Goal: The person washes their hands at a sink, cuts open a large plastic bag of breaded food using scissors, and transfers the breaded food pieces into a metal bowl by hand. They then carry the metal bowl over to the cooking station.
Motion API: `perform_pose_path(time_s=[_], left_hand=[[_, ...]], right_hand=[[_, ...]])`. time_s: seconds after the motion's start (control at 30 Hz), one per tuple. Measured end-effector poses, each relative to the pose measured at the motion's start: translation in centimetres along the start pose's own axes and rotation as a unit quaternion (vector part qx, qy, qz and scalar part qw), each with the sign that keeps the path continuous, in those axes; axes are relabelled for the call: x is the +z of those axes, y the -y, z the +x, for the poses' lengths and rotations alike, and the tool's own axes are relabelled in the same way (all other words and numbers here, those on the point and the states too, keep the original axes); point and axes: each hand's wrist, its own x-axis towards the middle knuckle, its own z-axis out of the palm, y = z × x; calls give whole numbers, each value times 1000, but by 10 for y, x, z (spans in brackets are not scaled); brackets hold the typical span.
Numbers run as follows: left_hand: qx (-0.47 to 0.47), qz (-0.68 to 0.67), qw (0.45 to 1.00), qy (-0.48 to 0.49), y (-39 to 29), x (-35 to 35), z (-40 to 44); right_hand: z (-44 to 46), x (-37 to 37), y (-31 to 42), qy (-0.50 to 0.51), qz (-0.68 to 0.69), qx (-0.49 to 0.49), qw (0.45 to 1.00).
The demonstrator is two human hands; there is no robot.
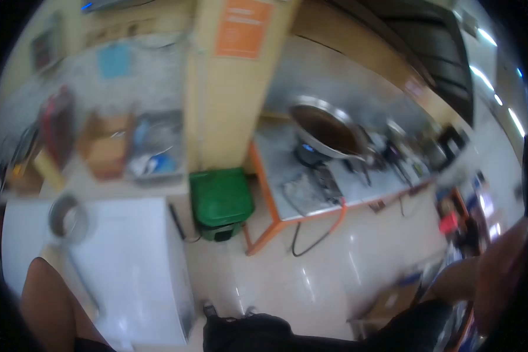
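Observation:
My bent left arm (50, 305) rises at the lower left, over a white flat-topped unit (129, 258); its hand is out of sight. Close to that arm, a round metal pot (67, 218) stands on the white top. A long pale object (79, 278) lies beside it, too blurred to name. At the far right my right arm (498, 276) is folded up close to the camera, its fingers not showing. Farther off, a wide metal pan (351, 149) with dark brown contents sits over a burner on a metal table (267, 170) with orange legs.
A green lidded bin (222, 196) stands between the white unit and the table. A hose (302, 251) hangs toward the tiled floor (311, 276). Cardboard boxes (105, 144) sit at the back left. More boxes and goods (390, 305) are low on the right.

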Motion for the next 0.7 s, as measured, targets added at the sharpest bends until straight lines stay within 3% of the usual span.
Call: perform_pose_path(time_s=[0.1,0.17,0.23,0.33,0.4,0.47,0.53,0.6,0.63,0.7], left_hand=[[60,-88,994,32,72,12,49],[92,-149,984,42,114,37,82],[117,-212,969,42,160,75,116],[162,-343,925,7,237,163,158],[170,-428,887,-24,283,234,177],[147,-513,844,-45,322,309,192],[103,-600,791,-48,356,391,196],[39,-621,782,-50,394,464,230],[-9,-527,848,-56,410,493,258],[60,-565,823,-9,456,543,322]], right_hand=[[-65,-48,91,-85,-183,85,976],[-115,-66,179,-166,-344,130,915],[-174,-70,265,-277,-516,177,791],[-299,-42,368,-468,-678,259,504],[-431,3,390,-592,-623,355,367],[-563,88,368,-668,-434,509,326],[-638,181,304,-621,-194,659,377],[-651,182,256,-500,-73,789,350],[-670,163,258,-448,-153,813,340],[-690,142,264,-337,-267,852,300]])
